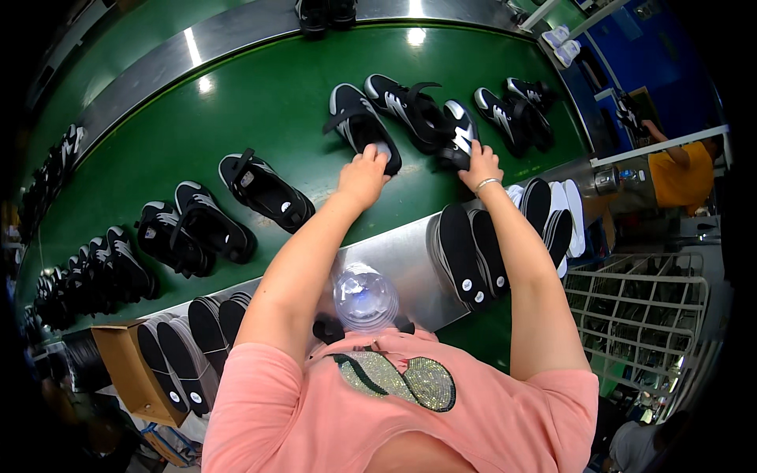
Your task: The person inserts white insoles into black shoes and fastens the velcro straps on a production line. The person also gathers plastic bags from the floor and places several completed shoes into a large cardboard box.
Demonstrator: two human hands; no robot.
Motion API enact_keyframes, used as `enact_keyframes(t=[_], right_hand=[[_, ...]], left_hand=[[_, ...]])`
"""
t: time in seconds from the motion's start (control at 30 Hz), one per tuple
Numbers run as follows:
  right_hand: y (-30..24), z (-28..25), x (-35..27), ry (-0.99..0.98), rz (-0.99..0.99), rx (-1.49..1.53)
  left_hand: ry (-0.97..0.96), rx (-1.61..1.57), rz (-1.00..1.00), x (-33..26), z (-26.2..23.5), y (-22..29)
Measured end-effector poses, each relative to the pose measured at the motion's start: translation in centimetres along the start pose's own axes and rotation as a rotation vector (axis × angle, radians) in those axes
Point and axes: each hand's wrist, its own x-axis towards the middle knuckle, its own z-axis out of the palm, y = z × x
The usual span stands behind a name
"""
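My left hand [364,175] is closed on the heel of a black shoe [353,118] with a grey toe and a loose strap. Its fingertips reach into the shoe's opening, where something pale shows. My right hand [482,167], with a bracelet at the wrist, grips the heel end of a black shoe [460,130] with white side markings. Between the two hands another black shoe [406,106] lies with its strap standing up. All these shoes rest on the green belt [276,102]; what the right fingertips do behind the heel is partly hidden.
Black shoes stand left [264,189] and right [516,118] along the belt. Black insoles [457,256] stack on the metal ledge [394,244], with more beside a cardboard box [126,370]. A clear plastic dome [365,296] sits before my chest. A wire rack [631,315] and another person [682,169] are right.
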Motion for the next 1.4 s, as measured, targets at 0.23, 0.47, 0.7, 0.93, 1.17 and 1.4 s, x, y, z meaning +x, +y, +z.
enact_keyframes(t=[0.23, 0.47, 0.7, 0.93, 1.17, 1.4], right_hand=[[8.5, 2.8, 9.9, 0.145, 0.012, 0.254], [-3.2, -0.7, 4.9, 0.471, -0.552, 0.161], [-7.2, 0.7, -0.3, 0.193, -0.552, 0.098], [-5.5, 1.2, -7.8, 0.120, -0.615, 0.091], [1.4, -1.8, -10.4, 0.409, -0.526, 0.372], [15.1, 0.7, -10.9, 0.418, 0.024, 0.111]], left_hand=[[-0.128, -0.029, 0.106, -5.5, -1.4, -1.8], [0.422, -0.513, -0.376, -3.8, 0.3, -3.0], [0.490, 0.051, -0.061, -1.8, 1.0, -3.1], [0.281, 0.179, 0.244, -2.8, -1.6, -2.5], [0.349, -0.261, -0.074, -1.3, -1.7, -2.6], [-0.042, -0.981, -0.493, 1.0, -1.0, -6.9]])
